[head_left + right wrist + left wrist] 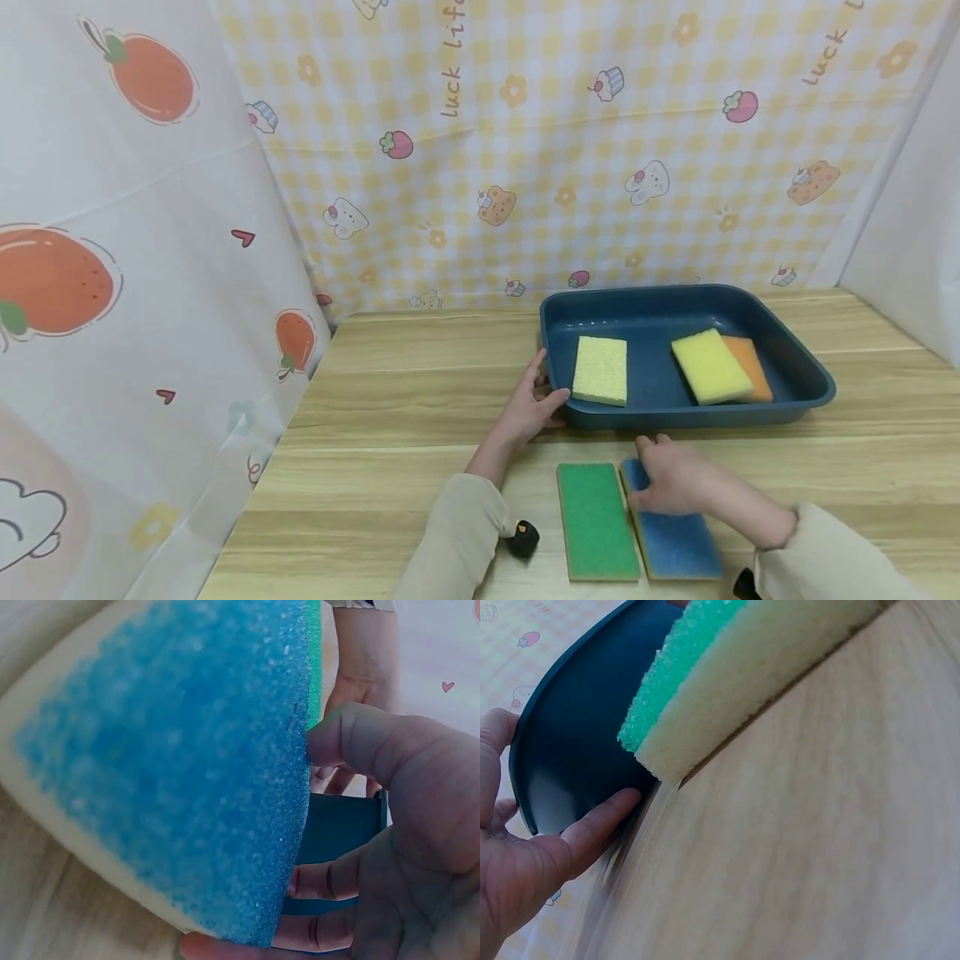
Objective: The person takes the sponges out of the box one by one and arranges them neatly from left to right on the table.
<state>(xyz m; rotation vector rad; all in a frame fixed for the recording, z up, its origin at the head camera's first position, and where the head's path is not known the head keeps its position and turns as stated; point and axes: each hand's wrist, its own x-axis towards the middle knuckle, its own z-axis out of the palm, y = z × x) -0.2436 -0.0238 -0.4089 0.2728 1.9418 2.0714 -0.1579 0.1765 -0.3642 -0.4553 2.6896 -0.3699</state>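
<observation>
A blue sponge point(678, 546) lies at the table's front, its far end under my right hand point(678, 477). The right wrist view shows the thumb and fingers of my right hand point(420, 825) pinching the edges of the blue sponge point(180, 757). Beside it on the left lies a green sponge point(598, 521), whose pale underside layer shows in the left wrist view. At the near left corner of a dark blue tray point(645, 419), my left hand point(523, 410) grips the wall, thumb at the front and fingers round the left side.
Inside the tray, a pale yellow sponge point(600, 371) lies at the left. A yellow sponge point(711, 367) partly covers an orange sponge point(750, 367) at the right. Patterned cloth point(555, 167) hangs behind the wooden table point(390, 433), and white cloth hangs at both sides.
</observation>
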